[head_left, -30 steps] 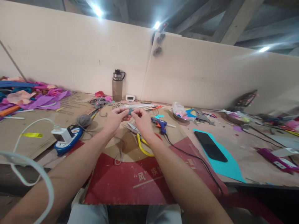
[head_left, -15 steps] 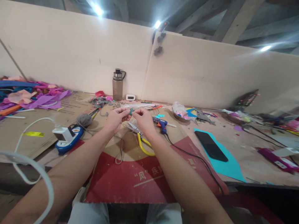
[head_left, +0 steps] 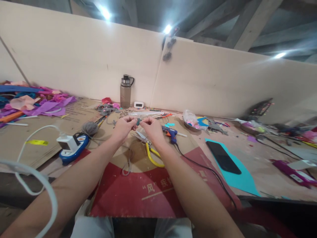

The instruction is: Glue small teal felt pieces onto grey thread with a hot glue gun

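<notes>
My left hand (head_left: pixel 125 127) and my right hand (head_left: pixel 152 129) meet over the cardboard, fingertips pinched close together. Between them is a small grey-green piece (head_left: pixel 138 121); its kind is too small to make out, and the fingers cover part of it. Just below my hands lie yellow-handled scissors (head_left: pixel 151 157), partly hidden by my right hand and forearm. A loop of grey yarn (head_left: pixel 127 172) rests on the cardboard under my left hand. To the right of my right hand is a blue glue gun (head_left: pixel 172 135) with a black cord.
A grey yarn ball (head_left: pixel 89 128) and a blue power strip (head_left: pixel 74 150) are at left. Behind stand a bottle (head_left: pixel 125 96) and a small white clock (head_left: pixel 138 104). At right, a black phone (head_left: pixel 223 157) lies on turquoise paper (head_left: pixel 244 180). Coloured scraps (head_left: pixel 53 107) pile at far left.
The small grey-green piece has turned slightly between my fingertips, and my fingers have shifted a little. Otherwise the view has only moved slightly.
</notes>
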`<state>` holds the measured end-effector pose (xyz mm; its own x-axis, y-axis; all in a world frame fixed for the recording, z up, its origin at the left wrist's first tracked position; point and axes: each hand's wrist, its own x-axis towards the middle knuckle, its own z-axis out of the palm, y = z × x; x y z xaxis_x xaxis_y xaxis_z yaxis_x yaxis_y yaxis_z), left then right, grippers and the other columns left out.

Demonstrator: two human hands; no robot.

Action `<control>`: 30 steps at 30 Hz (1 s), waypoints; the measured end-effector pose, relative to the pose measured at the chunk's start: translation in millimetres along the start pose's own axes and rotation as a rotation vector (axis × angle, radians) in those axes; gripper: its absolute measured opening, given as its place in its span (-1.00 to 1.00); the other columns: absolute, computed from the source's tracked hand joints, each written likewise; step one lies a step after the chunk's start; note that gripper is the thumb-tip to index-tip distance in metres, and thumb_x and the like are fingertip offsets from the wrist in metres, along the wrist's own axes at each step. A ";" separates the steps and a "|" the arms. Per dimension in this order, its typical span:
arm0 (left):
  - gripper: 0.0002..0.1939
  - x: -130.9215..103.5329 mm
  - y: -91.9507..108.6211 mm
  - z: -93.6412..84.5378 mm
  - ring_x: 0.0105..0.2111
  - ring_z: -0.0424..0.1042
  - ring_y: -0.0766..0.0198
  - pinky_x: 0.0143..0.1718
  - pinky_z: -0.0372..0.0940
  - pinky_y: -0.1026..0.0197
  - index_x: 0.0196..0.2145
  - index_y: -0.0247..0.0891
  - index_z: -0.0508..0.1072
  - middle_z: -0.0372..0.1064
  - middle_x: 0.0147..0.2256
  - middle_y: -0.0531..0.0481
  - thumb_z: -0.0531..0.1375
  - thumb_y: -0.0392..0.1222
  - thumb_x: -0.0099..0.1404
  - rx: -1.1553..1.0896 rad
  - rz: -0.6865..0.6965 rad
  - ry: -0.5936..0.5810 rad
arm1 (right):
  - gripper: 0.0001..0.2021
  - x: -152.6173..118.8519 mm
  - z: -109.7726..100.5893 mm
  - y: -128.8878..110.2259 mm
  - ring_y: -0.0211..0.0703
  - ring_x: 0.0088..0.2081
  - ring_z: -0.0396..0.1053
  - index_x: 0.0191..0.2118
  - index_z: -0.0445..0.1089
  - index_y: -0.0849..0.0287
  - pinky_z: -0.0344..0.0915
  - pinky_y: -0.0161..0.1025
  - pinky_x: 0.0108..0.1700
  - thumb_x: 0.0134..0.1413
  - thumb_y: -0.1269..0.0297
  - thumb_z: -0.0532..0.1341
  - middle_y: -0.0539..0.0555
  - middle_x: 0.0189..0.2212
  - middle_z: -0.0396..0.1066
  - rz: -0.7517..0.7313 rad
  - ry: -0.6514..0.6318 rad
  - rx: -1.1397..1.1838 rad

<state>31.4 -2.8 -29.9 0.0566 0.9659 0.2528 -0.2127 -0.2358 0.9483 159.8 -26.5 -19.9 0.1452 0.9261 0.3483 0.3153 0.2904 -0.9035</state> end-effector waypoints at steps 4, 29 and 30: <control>-0.85 -1.4 2.9 1.4 -0.66 0.22 0.44 -0.58 0.13 0.33 -0.49 -0.34 0.42 0.28 -0.65 0.10 0.26 -0.20 -0.02 0.065 0.021 0.015 | -0.85 -0.8 0.3 -0.8 -0.31 -0.50 0.19 -0.51 0.30 0.18 0.11 -0.31 -0.41 -0.15 0.20 0.20 -0.08 -0.57 0.28 -0.003 0.029 0.009; -0.79 -3.5 14.6 -4.4 -0.60 0.31 0.43 -0.58 0.19 0.38 -0.40 -0.36 0.50 0.38 -0.58 0.00 0.35 -0.28 -0.06 -0.168 -0.246 -0.260 | -0.83 0.6 -2.6 14.1 -0.40 -0.64 -0.01 -0.47 0.30 0.16 -0.05 -0.36 -0.58 -0.23 0.20 0.20 -0.16 -0.63 0.16 0.173 -0.023 0.388; -0.79 -4.3 14.7 -3.7 -0.61 0.30 0.44 -0.59 0.19 0.38 -0.41 -0.36 0.50 0.37 -0.59 0.01 0.36 -0.27 -0.07 -0.150 -0.234 -0.251 | -0.83 -0.4 -2.8 13.4 -0.40 -0.63 0.01 -0.47 0.30 0.17 -0.03 -0.36 -0.57 -0.23 0.20 0.20 -0.15 -0.62 0.18 0.150 -0.023 0.365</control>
<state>24.5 -10.1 -17.7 0.3539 0.9310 0.0894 -0.3054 0.0247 0.9519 166.6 -23.7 -31.4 0.1421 0.9687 0.2034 -0.0630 0.2139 -0.9748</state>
